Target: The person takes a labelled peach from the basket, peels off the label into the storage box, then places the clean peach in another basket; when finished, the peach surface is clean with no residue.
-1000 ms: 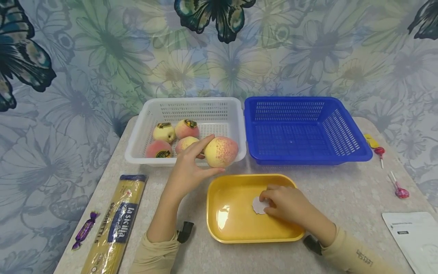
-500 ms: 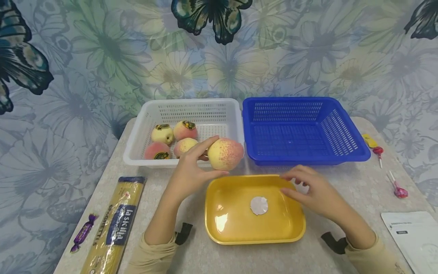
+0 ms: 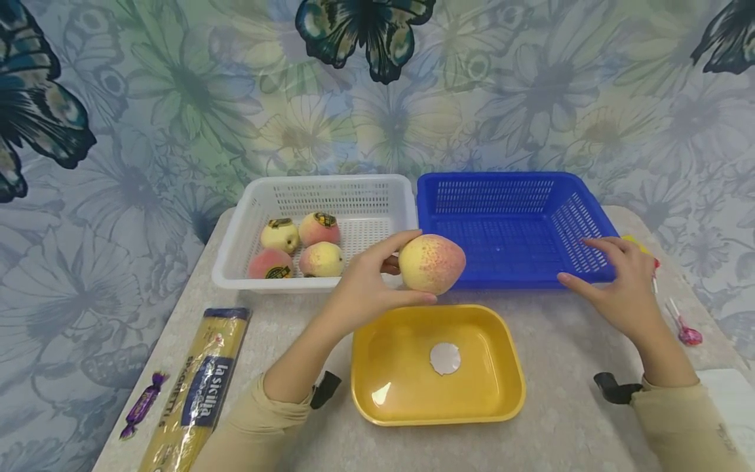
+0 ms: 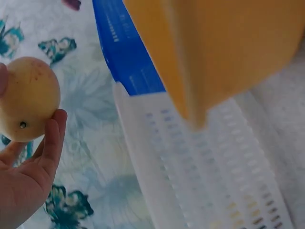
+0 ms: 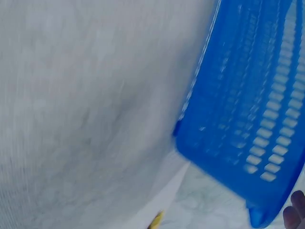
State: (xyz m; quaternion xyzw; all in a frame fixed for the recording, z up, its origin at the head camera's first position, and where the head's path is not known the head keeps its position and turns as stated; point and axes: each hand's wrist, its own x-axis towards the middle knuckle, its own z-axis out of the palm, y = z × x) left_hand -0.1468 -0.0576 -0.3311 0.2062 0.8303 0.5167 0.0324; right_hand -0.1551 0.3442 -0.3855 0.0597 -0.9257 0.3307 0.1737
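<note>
My left hand [image 3: 377,278] grips a yellow and pink peach [image 3: 432,264] between thumb and fingers. In the head view the peach overlaps the near left corner of the blue basket [image 3: 531,280]; the left wrist view shows the same peach [image 4: 31,98] with its stem pit. My right hand [image 3: 628,285] holds nothing, thumb and fingers spread apart at the blue basket's near right corner. Several peaches [image 3: 321,259], some with black stickers, lie in the left part of the white basket [image 3: 283,284]. A round white sticker-like piece [image 3: 445,358] lies in the yellow tray [image 3: 407,400].
At the left lie a spaghetti pack [image 3: 203,387] and a purple wrapped candy [image 3: 143,405]. A pink lollipop [image 3: 689,334] and a white sheet [image 3: 728,400] lie at the right, the sheet partly behind the sleeve. A patterned wall backs the table.
My right hand has let go of the white piece in the tray and moved right to the blue basket. My left hand has carried the peach rightward from the white basket's edge.
</note>
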